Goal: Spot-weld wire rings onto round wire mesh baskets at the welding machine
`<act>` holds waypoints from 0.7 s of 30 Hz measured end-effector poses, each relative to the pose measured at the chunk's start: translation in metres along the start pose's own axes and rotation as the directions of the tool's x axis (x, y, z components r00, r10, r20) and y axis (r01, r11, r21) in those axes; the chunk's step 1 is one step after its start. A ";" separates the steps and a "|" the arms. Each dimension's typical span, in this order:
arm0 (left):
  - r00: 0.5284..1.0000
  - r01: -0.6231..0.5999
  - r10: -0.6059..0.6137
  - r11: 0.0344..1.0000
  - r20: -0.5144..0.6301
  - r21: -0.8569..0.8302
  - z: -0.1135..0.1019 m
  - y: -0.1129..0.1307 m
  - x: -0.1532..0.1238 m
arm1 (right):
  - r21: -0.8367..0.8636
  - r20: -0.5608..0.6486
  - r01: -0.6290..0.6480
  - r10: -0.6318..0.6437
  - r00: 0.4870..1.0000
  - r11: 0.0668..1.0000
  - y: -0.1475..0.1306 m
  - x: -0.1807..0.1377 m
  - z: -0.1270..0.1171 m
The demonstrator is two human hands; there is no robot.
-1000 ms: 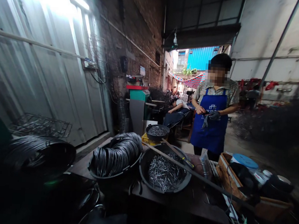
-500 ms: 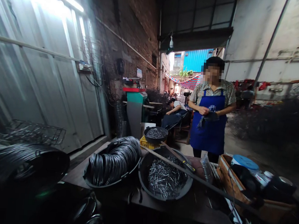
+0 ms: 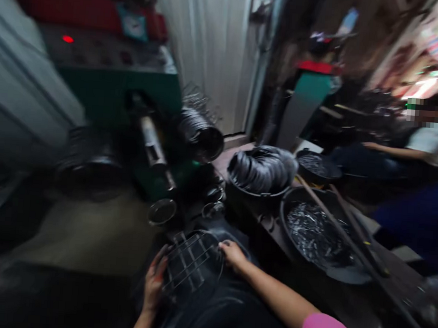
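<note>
Right hand (image 3: pixel 233 256), lower centre: pinching the edge of a wire rack (image 3: pixel 189 262). Left hand (image 3: pixel 154 279): at the rack's left side, blurred; grip cannot be told. Rack: lower centre, outline partly lost against dark clothing (image 3: pixel 208 318). Tub (image 3: pixel 283 223) of metal pieces, right: crossed by a bar (image 3: pixel 324 210). Wire coil (image 3: pixel 263 169), centre right: smeared. Blue garment (image 3: pixel 425 218), right edge: cut off.

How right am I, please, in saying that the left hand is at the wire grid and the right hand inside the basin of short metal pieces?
Not quite: the head view shows the right hand at the wire grid too, not inside the basin of short metal pieces. The left hand is as stated.
</note>
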State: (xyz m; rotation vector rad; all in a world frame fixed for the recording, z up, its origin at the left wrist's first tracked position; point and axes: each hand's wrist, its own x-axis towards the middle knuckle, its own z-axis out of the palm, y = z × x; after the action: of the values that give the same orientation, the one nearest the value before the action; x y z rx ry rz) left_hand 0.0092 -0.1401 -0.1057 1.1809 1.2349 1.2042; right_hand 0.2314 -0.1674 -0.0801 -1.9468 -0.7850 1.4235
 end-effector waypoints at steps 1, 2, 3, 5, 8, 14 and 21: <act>0.999 0.037 -0.038 0.999 -0.036 -0.020 -0.010 -0.001 -0.009 | -0.006 0.038 -0.008 0.008 0.999 1.000 0.001 0.005 0.001; 0.996 0.070 -0.073 0.996 -0.055 -0.055 -0.014 0.000 -0.015 | -0.011 0.063 -0.012 0.013 0.998 1.000 0.002 0.008 0.002; 0.993 0.092 -0.099 0.991 -0.061 -0.096 -0.015 0.000 -0.017 | -0.014 0.079 -0.015 0.016 0.997 1.000 0.003 0.008 0.002; 0.990 0.114 -0.126 0.980 -0.061 -0.166 -0.010 0.000 -0.016 | -0.019 0.087 -0.012 0.014 0.996 1.000 0.003 0.005 0.001; 0.988 0.125 -0.141 0.969 -0.060 -0.213 -0.002 -0.001 -0.011 | -0.045 0.061 0.019 -0.016 0.998 0.999 0.001 0.000 -0.002; 0.999 0.027 -0.029 0.992 -0.014 -0.122 -0.008 0.011 -0.006 | -0.305 0.066 0.246 -0.237 0.969 0.920 -0.002 -0.001 -0.014; 0.995 0.100 -0.099 0.994 0.021 -0.049 -0.008 0.016 -0.006 | -0.674 0.137 0.293 -0.275 0.952 0.678 -0.005 -0.006 -0.025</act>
State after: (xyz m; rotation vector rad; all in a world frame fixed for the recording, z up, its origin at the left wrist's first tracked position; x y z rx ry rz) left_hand 0.0018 -0.1461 -0.0898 1.0798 1.2286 1.1414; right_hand 0.2536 -0.1718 -0.0667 -2.1794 -1.7515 1.0275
